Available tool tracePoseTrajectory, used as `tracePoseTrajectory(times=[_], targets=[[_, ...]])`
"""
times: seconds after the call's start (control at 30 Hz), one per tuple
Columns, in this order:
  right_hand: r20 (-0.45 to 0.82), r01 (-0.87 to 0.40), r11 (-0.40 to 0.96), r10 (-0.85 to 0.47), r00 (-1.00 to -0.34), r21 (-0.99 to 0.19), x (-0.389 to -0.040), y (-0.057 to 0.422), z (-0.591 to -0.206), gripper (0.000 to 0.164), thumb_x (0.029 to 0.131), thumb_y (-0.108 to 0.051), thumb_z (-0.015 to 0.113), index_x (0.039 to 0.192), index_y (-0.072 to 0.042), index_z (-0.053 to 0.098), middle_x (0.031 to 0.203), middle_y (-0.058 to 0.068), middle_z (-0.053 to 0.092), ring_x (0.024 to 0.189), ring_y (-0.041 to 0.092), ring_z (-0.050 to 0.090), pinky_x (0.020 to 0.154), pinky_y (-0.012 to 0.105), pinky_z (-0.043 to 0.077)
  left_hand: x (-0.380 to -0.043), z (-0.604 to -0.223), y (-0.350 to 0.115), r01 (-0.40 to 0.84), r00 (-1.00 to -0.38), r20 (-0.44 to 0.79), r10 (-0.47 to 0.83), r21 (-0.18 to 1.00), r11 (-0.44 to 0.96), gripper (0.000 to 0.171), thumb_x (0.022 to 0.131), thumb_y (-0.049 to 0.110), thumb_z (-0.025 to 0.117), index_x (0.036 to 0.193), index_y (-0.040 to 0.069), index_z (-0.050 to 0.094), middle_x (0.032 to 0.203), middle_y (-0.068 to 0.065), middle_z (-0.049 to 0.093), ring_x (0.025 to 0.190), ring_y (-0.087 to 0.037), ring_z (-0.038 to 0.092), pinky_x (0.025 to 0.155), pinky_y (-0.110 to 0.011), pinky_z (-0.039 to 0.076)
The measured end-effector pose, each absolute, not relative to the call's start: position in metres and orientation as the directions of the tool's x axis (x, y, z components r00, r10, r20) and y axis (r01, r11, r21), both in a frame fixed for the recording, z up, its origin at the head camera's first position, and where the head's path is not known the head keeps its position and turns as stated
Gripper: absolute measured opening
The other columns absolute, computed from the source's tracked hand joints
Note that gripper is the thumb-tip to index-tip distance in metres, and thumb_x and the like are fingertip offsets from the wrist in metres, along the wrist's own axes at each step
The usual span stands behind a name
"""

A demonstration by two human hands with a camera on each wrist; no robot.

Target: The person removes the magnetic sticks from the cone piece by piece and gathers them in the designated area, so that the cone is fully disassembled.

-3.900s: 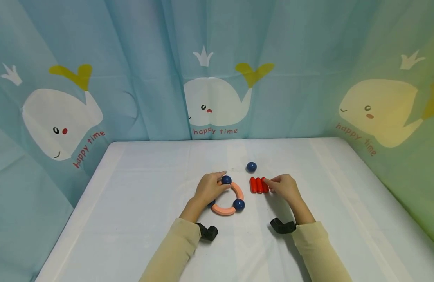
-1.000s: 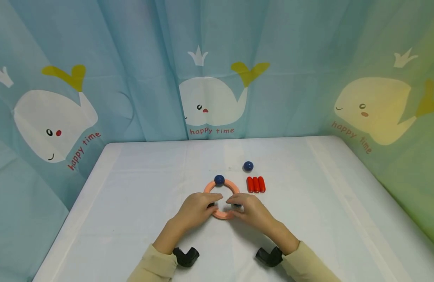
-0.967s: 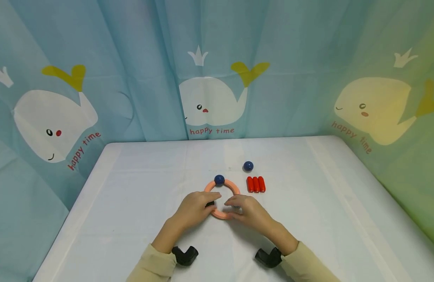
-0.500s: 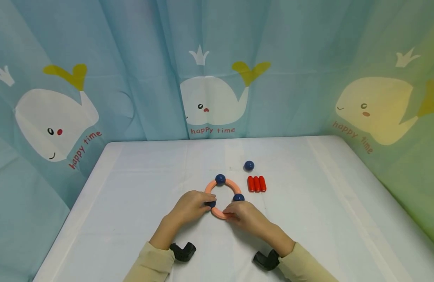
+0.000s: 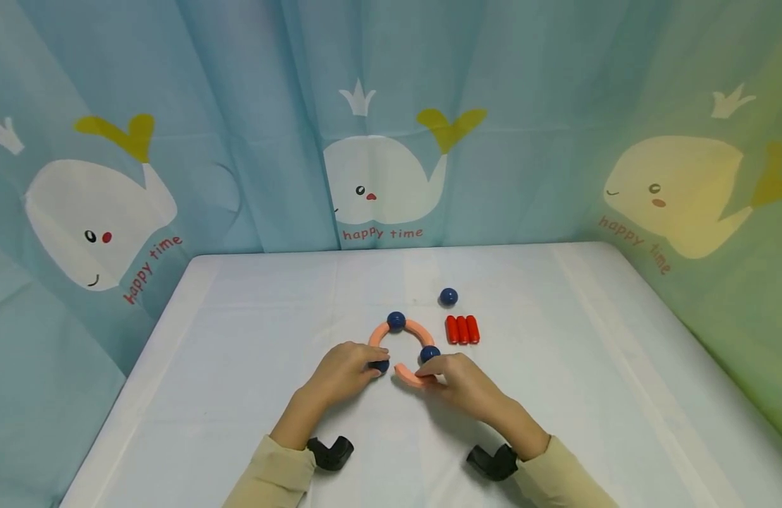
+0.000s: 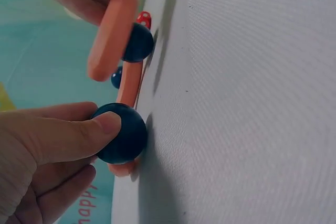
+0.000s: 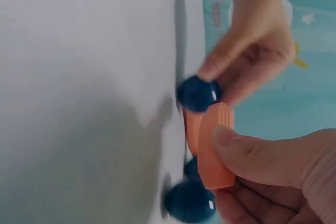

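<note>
On the white table, two orange curved bars, such as the right curved bar [image 5: 419,330], join a back blue ball [image 5: 396,321] to a ball on each side, forming an arch. My left hand [image 5: 341,372] pinches the left blue ball [image 6: 126,142] between thumb and fingers, at the end of the arch. A third orange curved bar [image 7: 211,153] is between the thumb and fingers of my right hand [image 5: 463,383], raised off the table in the left wrist view. Just behind that hand lies the right blue ball [image 5: 430,353].
Several red rods [image 5: 462,329] lie side by side to the right of the arch. Behind them sits a loose blue ball [image 5: 448,296]. A blue curtain [image 5: 270,141] with whale prints stands along the table's back and sides.
My right hand has gone from the red rods to the front of the ring and pulled the front curved bar away, opening the ring. My left hand has moved from the back ball to the left one.
</note>
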State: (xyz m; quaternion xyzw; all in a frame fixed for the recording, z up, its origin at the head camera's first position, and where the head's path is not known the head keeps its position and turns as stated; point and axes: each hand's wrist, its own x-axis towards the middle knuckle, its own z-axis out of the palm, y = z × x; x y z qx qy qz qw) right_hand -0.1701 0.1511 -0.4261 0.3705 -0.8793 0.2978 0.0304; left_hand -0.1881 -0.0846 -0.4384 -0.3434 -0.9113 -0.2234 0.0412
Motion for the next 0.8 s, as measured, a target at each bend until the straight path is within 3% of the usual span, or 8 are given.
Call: tracePoseTrajectory(times=[0.2, 0.47, 0.8], targets=[[0.301, -0.591, 0.604, -0.517, -0.801, -0.535, -0.181, 0.170, -0.420, 0.019, 0.072, 0.003, 0.075, 0.089, -0.003, 0.073, 0.082, -0.001, 0.068, 0.075, 0.011, 0.061, 0.070, 0.033, 0.053, -0.188, -0.438, -0.084, 0.639, -0.765, 0.227, 0.603, 0.383, 0.667, 0.026, 0.080, 0.010, 0.071, 0.106, 0.008, 0.070, 0.110, -0.001, 0.065, 0.097, -0.020, 0.062, 0.081, -0.033, 0.049], [0.297, -0.426, 0.710, -0.308, -0.904, -0.560, -0.193, 0.196, -0.417, 0.019, 0.072, 0.003, 0.074, 0.091, 0.003, 0.072, 0.087, 0.012, 0.069, 0.079, 0.025, 0.064, 0.070, 0.040, 0.053, -0.187, -0.437, -0.083, 0.616, -0.783, 0.210, 0.586, 0.395, 0.681, 0.028, 0.080, 0.012, 0.072, 0.108, 0.009, 0.070, 0.111, 0.001, 0.065, 0.100, -0.020, 0.061, 0.083, -0.035, 0.048], [0.240, -0.244, 0.751, -0.117, -0.964, -0.613, -0.204, 0.221, -0.418, 0.021, 0.079, -0.004, 0.071, 0.096, 0.008, 0.069, 0.089, 0.018, 0.068, 0.083, 0.033, 0.063, 0.068, 0.042, 0.052, -0.186, -0.437, -0.082, 0.602, -0.794, 0.194, 0.577, 0.393, 0.696, 0.028, 0.081, 0.013, 0.071, 0.108, 0.009, 0.069, 0.111, 0.002, 0.064, 0.101, -0.020, 0.060, 0.084, -0.034, 0.048]])
